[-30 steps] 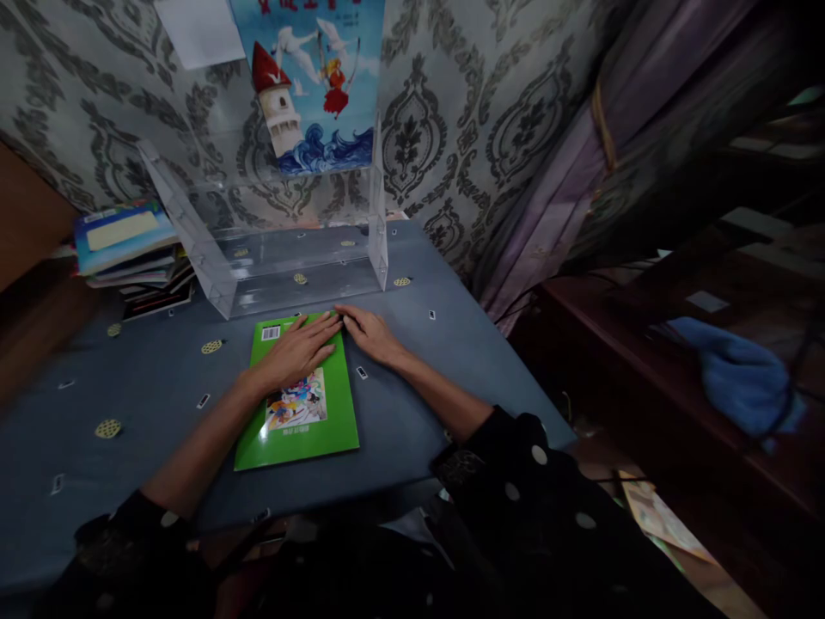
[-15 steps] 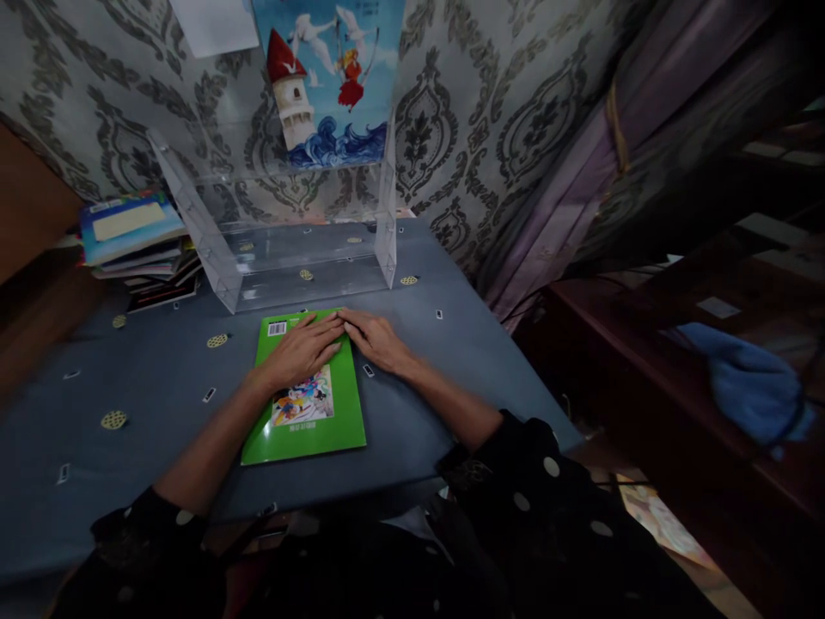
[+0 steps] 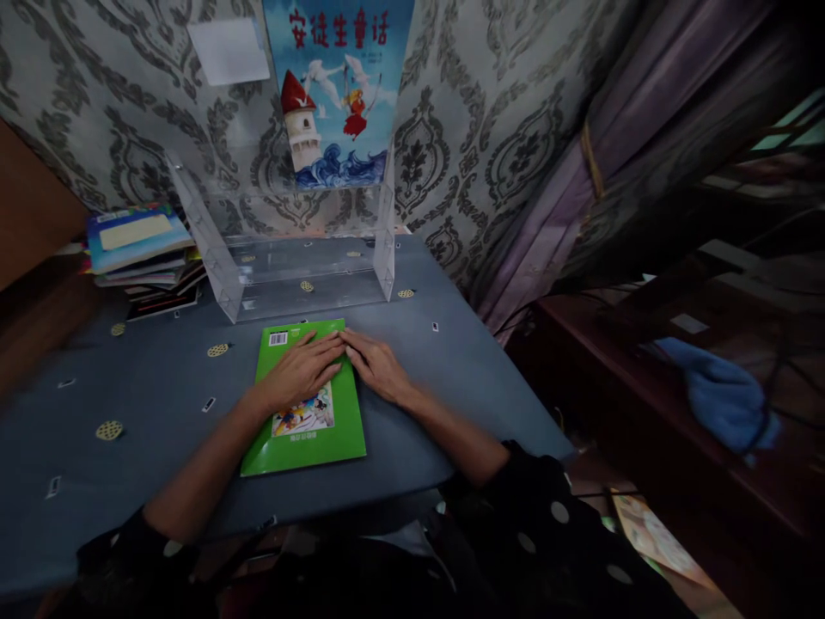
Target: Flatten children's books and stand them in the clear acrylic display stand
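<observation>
A green book (image 3: 309, 451) lies flat on the table, with a barcode at its top left and a colourful picture partly covered by my hand. Across the upper part of its cover rests my left hand (image 3: 302, 374), flat with the fingers stretched out. My right hand (image 3: 380, 365) lies palm down at the book's upper right edge, its fingertips meeting those of my left hand. Beyond them stands a clear acrylic rack (image 3: 309, 297). A blue picture book (image 3: 341, 103) with a tower and red Chinese characters stands upright at the rack's back.
A stack of books (image 3: 142, 249) sits at the table's left rear. The blue-grey tablecloth (image 3: 155, 456) has small prints. At right are a purple curtain (image 3: 547, 223), a dark red surface with a blue cloth (image 3: 722, 395), and cables. A paper item (image 3: 663, 537) lies low on the right.
The view has tilted up slightly, so more of the blue picture book shows. Both hands and the green book keep their places on the table.
</observation>
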Demonstrator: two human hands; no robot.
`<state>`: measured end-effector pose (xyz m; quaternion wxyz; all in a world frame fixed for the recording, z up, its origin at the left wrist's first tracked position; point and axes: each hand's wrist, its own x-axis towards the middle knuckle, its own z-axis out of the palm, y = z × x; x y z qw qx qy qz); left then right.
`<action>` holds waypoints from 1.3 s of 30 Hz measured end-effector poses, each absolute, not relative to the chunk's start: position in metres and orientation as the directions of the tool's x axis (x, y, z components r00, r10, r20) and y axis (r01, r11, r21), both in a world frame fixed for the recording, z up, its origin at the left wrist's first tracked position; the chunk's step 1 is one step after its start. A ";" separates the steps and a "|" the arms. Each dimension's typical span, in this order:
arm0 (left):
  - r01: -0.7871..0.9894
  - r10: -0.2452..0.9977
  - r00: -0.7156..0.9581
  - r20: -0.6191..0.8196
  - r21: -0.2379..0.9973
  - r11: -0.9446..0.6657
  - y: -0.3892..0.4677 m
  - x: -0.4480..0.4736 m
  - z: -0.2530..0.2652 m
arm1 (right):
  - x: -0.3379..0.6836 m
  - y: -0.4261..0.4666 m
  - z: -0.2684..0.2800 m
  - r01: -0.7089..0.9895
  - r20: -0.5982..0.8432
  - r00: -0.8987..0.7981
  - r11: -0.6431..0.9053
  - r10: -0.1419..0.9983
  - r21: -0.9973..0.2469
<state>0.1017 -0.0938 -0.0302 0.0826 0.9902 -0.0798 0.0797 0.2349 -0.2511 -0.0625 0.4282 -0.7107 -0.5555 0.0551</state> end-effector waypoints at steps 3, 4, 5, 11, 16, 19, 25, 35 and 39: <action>-0.172 -0.149 0.976 0.161 0.145 -0.974 -0.097 0.097 -0.030 | 0.229 -0.256 -0.062 0.753 0.400 0.382 -0.030 0.833 -0.657; -0.172 -0.149 0.976 0.160 0.141 -0.975 -0.098 0.096 -0.030 | 0.227 -0.257 -0.062 0.757 0.406 0.384 -0.031 0.829 -0.653; -0.172 -0.149 0.976 0.160 0.139 -0.975 -0.099 0.094 -0.031 | 0.226 -0.259 -0.062 0.759 0.413 0.384 -0.028 0.825 -0.650; -0.195 -0.168 0.971 0.169 0.153 -0.969 -0.106 0.082 -0.035 | 0.212 -0.271 -0.059 0.750 0.429 0.380 -0.002 0.820 -0.661; -0.204 -0.174 0.969 0.175 0.177 -0.963 -0.116 0.071 -0.034 | 0.201 -0.284 -0.058 0.736 0.421 0.371 0.015 0.828 -0.677; -0.198 -0.168 0.971 0.167 0.179 -0.964 -0.122 0.064 -0.034 | 0.195 -0.291 -0.058 0.727 0.406 0.370 0.012 0.836 -0.687; -0.203 -0.174 0.971 0.165 0.180 -0.962 -0.131 0.053 -0.032 | 0.184 -0.302 -0.058 0.726 0.382 0.360 0.002 0.851 -0.688; -0.244 -0.212 0.961 0.179 0.179 -0.953 -0.149 0.033 -0.030 | 0.165 -0.325 -0.057 0.733 0.369 0.356 -0.012 0.859 -0.680; -0.247 -0.221 0.963 0.154 0.175 -0.953 -0.157 0.023 -0.029 | 0.155 -0.335 -0.056 0.737 0.362 0.352 -0.018 0.863 -0.675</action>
